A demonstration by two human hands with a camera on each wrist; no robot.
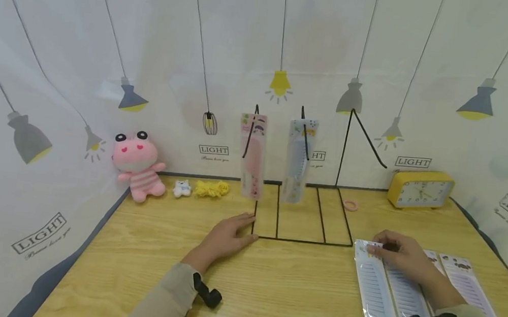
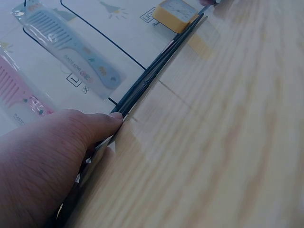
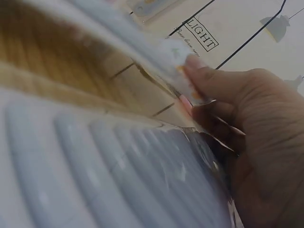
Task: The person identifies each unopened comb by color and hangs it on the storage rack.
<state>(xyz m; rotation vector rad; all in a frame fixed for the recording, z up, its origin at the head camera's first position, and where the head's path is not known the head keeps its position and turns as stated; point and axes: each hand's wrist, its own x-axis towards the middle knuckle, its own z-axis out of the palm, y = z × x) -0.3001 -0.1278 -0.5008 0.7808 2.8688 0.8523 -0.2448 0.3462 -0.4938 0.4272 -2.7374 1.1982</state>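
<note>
A black wire rack (image 1: 301, 240) stands on the wooden table, with a pink packaged comb (image 1: 252, 158) and a blue packaged comb (image 1: 299, 158) hanging from its hooks. My left hand (image 1: 247, 228) lies flat, fingers straight, touching the left front corner of the rack's base. In the left wrist view the left hand (image 2: 102, 124) meets the rack's wire (image 2: 152, 71). My right hand (image 1: 376, 248) pinches the top of a blue comb package (image 1: 374, 292), one of several lying side by side at the right. In the right wrist view the fingers (image 3: 209, 80) pinch the package's (image 3: 95, 166) top edge.
Along the back wall sit a pink plush toy (image 1: 138, 165), a small white figure (image 1: 182, 188), a yellow bundle (image 1: 211, 188), a pink ring (image 1: 350, 205) and a yellow alarm clock (image 1: 421, 190). A lamp-printed cloth surrounds the table on three sides.
</note>
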